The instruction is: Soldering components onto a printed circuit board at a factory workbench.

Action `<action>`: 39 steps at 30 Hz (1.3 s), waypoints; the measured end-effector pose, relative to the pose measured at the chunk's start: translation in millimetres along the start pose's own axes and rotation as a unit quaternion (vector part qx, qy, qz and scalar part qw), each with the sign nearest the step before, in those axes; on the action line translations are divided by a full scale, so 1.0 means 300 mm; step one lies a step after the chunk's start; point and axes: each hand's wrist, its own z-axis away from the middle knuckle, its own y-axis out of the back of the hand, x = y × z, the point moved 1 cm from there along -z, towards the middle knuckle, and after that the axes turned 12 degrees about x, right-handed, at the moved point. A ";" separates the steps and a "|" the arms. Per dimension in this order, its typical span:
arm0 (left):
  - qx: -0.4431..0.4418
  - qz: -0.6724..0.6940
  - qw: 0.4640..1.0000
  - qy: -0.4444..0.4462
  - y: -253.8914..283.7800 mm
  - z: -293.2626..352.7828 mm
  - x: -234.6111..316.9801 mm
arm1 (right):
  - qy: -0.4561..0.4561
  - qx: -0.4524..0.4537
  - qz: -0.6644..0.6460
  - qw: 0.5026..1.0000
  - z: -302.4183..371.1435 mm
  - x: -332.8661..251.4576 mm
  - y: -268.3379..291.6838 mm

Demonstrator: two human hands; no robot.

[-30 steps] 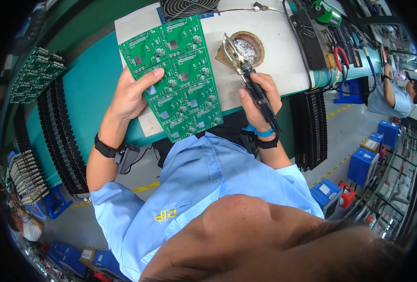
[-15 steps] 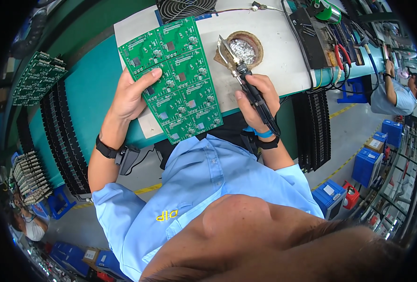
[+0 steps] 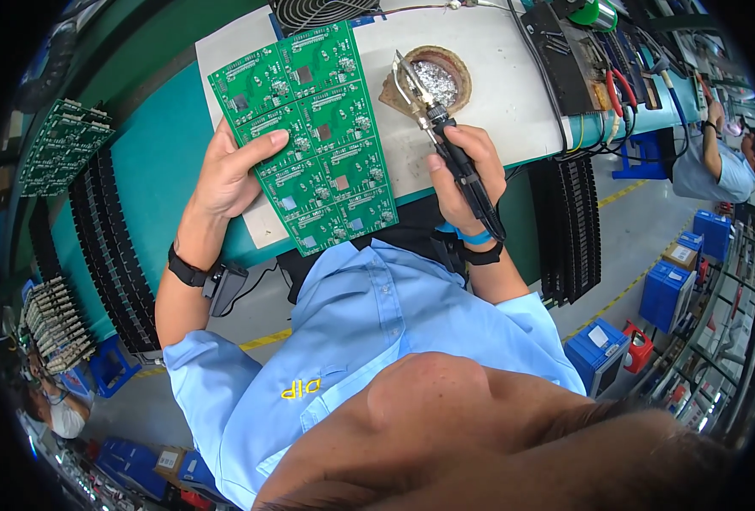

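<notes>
A large green circuit board panel (image 3: 316, 140), made up of several smaller boards, is held by its left edge in my left hand (image 3: 234, 169). The thumb presses on its upper face; the other fingers are hidden underneath. My right hand (image 3: 469, 175) grips a black-handled soldering iron (image 3: 463, 170), with a thin metal feed tube running beside its tip. The tip points away from me, over the near left rim of a round brown bowl (image 3: 461, 100). Silvery bits of metal fill this bowl. Iron and panel are apart.
A black fan (image 3: 322, 12) stands at the far edge of the white sheet (image 3: 505, 77). Red-handled pliers (image 3: 621, 92) and a green solder spool (image 3: 597, 14) lie at the right. Upright circuit boards (image 3: 64, 146) stand at the left. Co-workers are at both sides.
The panel and the bench items appear shifted slightly left in the picture. Both hands keep their grips, and the iron's tip stays near the bowl.
</notes>
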 end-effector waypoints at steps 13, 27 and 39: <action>0.001 0.062 0.997 0.047 -0.019 0.000 0.009 | -0.019 0.016 -0.010 1.000 0.002 0.008 -0.004; -0.020 0.028 0.999 0.006 -0.012 0.000 0.018 | 0.014 -0.017 -0.082 0.996 -0.018 -0.045 0.037; -0.007 -0.012 1.000 0.000 0.005 -0.004 0.009 | 0.020 -0.074 -0.067 0.995 -0.048 -0.125 0.030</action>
